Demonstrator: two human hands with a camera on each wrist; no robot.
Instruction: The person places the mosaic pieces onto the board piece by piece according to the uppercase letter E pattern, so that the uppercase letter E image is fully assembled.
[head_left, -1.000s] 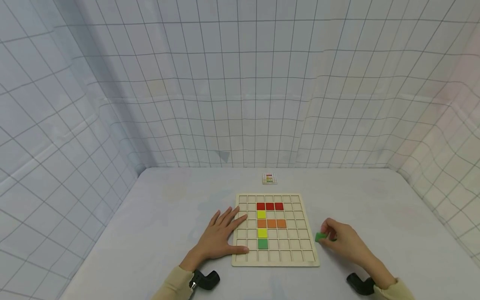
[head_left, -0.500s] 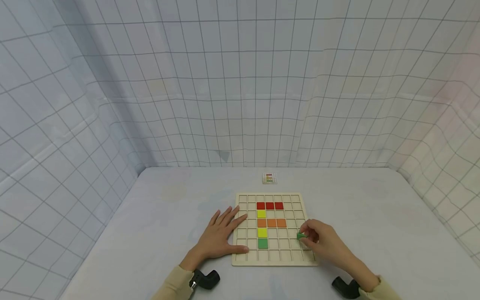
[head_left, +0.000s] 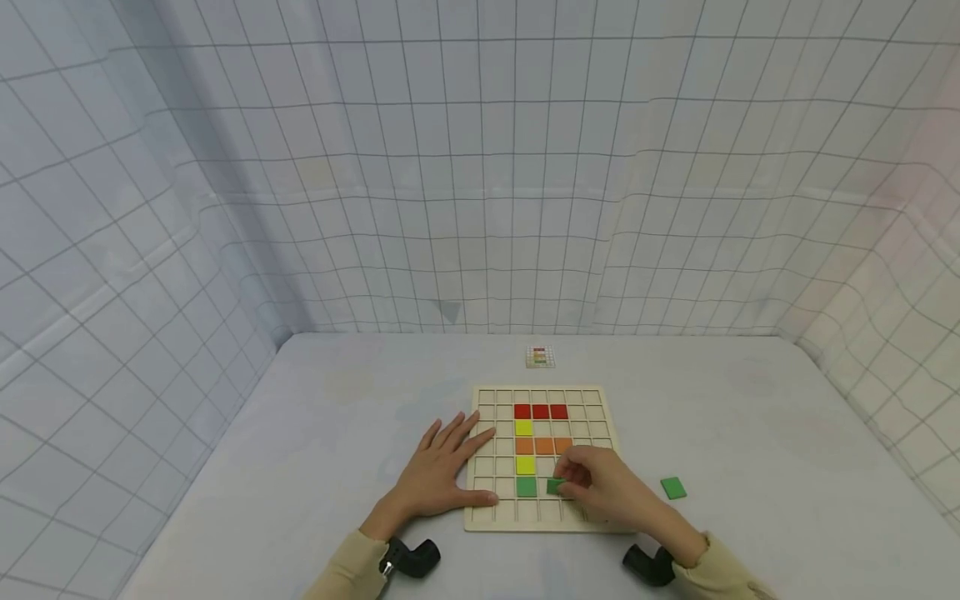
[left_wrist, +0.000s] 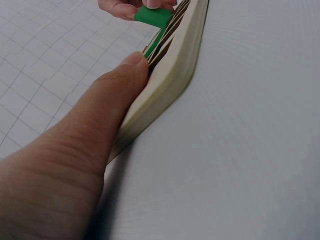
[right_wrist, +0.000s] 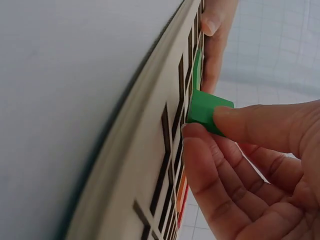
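My right hand (head_left: 603, 483) pinches a green square tile (right_wrist: 207, 111) between thumb and fingers, tilted close over the wooden grid board (head_left: 555, 517). In the head view that tile is just right of another green tile (head_left: 527, 487) set in a cell. My left hand (head_left: 435, 475) lies with fingers spread over the board's left edge, thumb on its lower left. Set in the board are a row of red tiles (head_left: 541, 412), a yellow tile (head_left: 523, 427), a row of orange tiles (head_left: 544, 446) and a second yellow tile (head_left: 525, 465).
A loose green tile (head_left: 673, 487) lies on the white table (head_left: 780, 467) right of the board. Behind the board lies a small pattern card (head_left: 540, 357) with a coloured grid. White grid-lined curtains (head_left: 555, 208) close off the back and sides.
My right hand has carried the green tile leftward from beside the board to over its lower middle. Moving away uncovered a loose green tile on the table. My left hand stays put.
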